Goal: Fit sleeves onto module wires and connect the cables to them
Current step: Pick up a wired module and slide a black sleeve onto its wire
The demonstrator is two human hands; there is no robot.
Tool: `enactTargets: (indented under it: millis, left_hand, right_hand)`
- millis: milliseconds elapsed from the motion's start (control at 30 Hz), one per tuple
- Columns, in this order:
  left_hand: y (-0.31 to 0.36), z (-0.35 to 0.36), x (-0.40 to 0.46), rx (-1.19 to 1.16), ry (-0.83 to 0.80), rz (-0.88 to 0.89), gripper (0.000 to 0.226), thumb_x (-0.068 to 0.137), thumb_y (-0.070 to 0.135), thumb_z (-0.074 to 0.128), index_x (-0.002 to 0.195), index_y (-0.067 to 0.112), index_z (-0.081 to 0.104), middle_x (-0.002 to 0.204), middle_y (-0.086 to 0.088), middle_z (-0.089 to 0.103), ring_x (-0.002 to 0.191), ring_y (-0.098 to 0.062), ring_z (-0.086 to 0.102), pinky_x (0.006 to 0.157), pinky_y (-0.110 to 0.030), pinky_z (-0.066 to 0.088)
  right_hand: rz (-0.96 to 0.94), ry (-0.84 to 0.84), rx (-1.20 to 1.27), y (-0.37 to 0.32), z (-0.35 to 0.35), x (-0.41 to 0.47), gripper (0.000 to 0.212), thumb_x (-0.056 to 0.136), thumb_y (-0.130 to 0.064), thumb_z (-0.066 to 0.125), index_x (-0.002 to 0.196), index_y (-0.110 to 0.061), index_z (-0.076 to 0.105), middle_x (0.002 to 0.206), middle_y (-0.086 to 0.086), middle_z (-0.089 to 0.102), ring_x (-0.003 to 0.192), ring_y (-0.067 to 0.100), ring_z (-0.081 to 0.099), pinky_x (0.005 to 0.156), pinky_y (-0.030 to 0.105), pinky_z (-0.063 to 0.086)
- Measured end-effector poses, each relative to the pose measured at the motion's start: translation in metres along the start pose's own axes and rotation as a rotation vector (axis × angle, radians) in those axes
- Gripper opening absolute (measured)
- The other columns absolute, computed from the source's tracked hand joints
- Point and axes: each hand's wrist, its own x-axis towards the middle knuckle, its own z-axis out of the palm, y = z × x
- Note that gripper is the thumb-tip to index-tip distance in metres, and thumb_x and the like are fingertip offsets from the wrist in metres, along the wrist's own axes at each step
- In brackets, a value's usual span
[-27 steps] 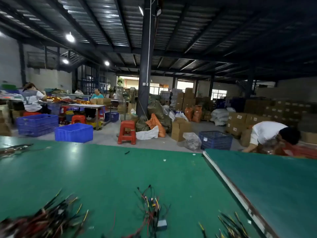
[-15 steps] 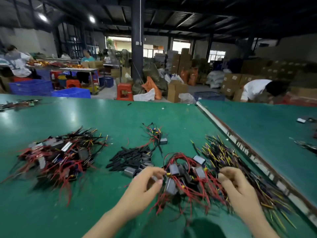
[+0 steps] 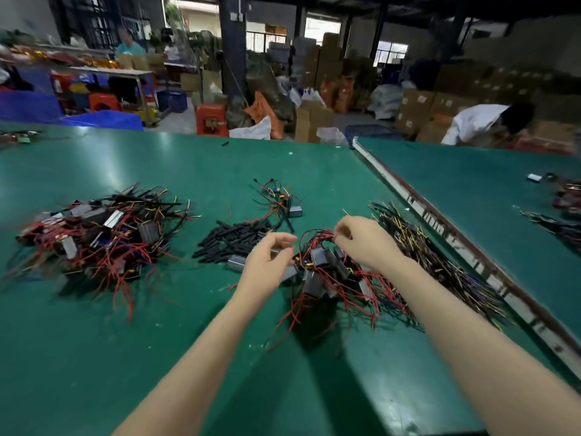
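While the left hand (image 3: 267,265) hovers loosely curled and the right hand (image 3: 361,243) pinches a red wire (image 3: 317,239), treat modules (image 3: 319,258) as light and their wires as limp and tangle-prone: grip near the body.

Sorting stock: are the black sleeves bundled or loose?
Loose: the black sleeves lie scattered in an untied heap on the green table.

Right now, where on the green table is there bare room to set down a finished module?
Bare green mat lies in front of the big module pile, left of the left hand. Another free band runs behind the piles, toward the far edge. It is crowded between the black sleeves, the module heap under the right hand, and the cable bundle.
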Motion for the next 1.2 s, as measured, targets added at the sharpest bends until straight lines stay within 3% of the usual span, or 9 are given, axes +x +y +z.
enactTargets:
  millis: [167,267,367,500,667,767,833,1000,1200]
  left_hand:
    - [-0.004,-0.013,0.006,-0.082,0.026,-0.083,0.022,0.094,0.004,0.049,0.093,0.024,0.060,0.095,-0.004,0.061,0.058,0.009,0.057,0.055,-0.007,0.043]
    - [-0.006,-0.026,0.006,-0.100,0.037,-0.089,0.016,0.093,0.009,0.053,0.096,0.021,0.062,0.093,-0.001,0.064,0.062,0.005,0.058,0.059,-0.010,0.046]
    - [-0.012,-0.037,0.005,-0.099,0.025,-0.080,0.006,0.089,0.018,0.063,0.089,0.023,0.065,0.082,0.007,0.066,0.069,-0.005,0.060,0.064,-0.016,0.047]
    - [-0.029,-0.044,0.007,-0.045,0.072,-0.079,0.009,0.086,0.021,0.067,0.078,0.017,0.065,0.079,-0.007,0.062,0.071,-0.014,0.052,0.068,-0.024,0.041]
    - [-0.033,-0.040,0.018,-0.204,0.067,-0.159,0.014,0.094,0.014,0.054,0.096,0.027,0.059,0.093,0.004,0.063,0.063,0.002,0.060,0.056,-0.008,0.042]
    - [-0.034,-0.035,0.024,-0.198,-0.001,-0.169,0.013,0.094,0.015,0.054,0.099,0.026,0.059,0.091,0.006,0.064,0.066,0.003,0.061,0.056,-0.008,0.042]
    - [-0.033,-0.033,0.026,-0.200,-0.054,-0.164,0.014,0.093,0.014,0.054,0.098,0.025,0.061,0.088,0.006,0.066,0.067,0.002,0.061,0.058,-0.008,0.043]
    - [-0.022,-0.035,0.034,-0.165,-0.160,-0.157,0.013,0.094,0.015,0.052,0.097,0.023,0.062,0.089,0.002,0.069,0.067,0.002,0.061,0.059,-0.007,0.042]
    - [0.028,-0.029,0.038,-0.204,-0.178,-0.010,0.016,0.097,0.027,0.048,0.106,0.037,0.057,0.113,0.007,0.064,0.101,0.001,0.060,0.082,-0.014,0.045]
  right_hand:
    - [0.090,0.075,0.221,-0.004,0.028,0.033,0.022,0.092,-0.017,0.055,0.109,-0.018,0.068,0.116,0.005,0.064,0.105,0.022,0.058,0.089,0.029,0.045]
    - [0.145,0.064,0.126,-0.001,0.033,0.054,0.028,0.094,-0.021,0.052,0.119,-0.021,0.065,0.128,0.011,0.055,0.117,0.031,0.051,0.100,0.040,0.043]
    - [0.155,-0.124,-0.115,0.004,0.036,0.067,0.035,0.098,-0.038,0.047,0.131,-0.032,0.055,0.139,0.013,0.044,0.129,0.036,0.033,0.106,0.045,0.034]
    - [0.070,-0.169,-0.221,0.010,0.036,0.066,0.026,0.094,-0.047,0.052,0.112,-0.032,0.063,0.134,0.009,0.047,0.130,0.033,0.030,0.102,0.046,0.030]
    - [0.041,-0.145,-0.080,0.017,0.031,0.052,0.021,0.099,-0.036,0.049,0.107,-0.020,0.061,0.124,0.004,0.057,0.126,0.029,0.037,0.102,0.047,0.031]
    - [0.068,-0.046,0.099,0.015,0.024,0.046,0.016,0.100,-0.027,0.048,0.105,-0.014,0.056,0.109,0.005,0.062,0.110,0.027,0.050,0.093,0.042,0.042]
    - [0.112,0.024,0.295,0.014,0.016,0.041,0.011,0.101,-0.024,0.047,0.104,-0.015,0.050,0.094,0.000,0.062,0.089,0.020,0.057,0.071,0.031,0.044]
    - [0.118,0.177,0.532,0.004,-0.014,0.027,0.018,0.099,-0.032,0.049,0.107,-0.017,0.051,0.072,0.006,0.050,0.056,0.015,0.040,0.055,0.028,0.034]
    - [-0.004,-0.079,0.789,-0.040,-0.088,0.014,0.023,0.087,-0.035,0.061,0.104,-0.020,0.061,0.063,-0.003,0.055,0.047,0.008,0.035,0.039,0.014,0.028]
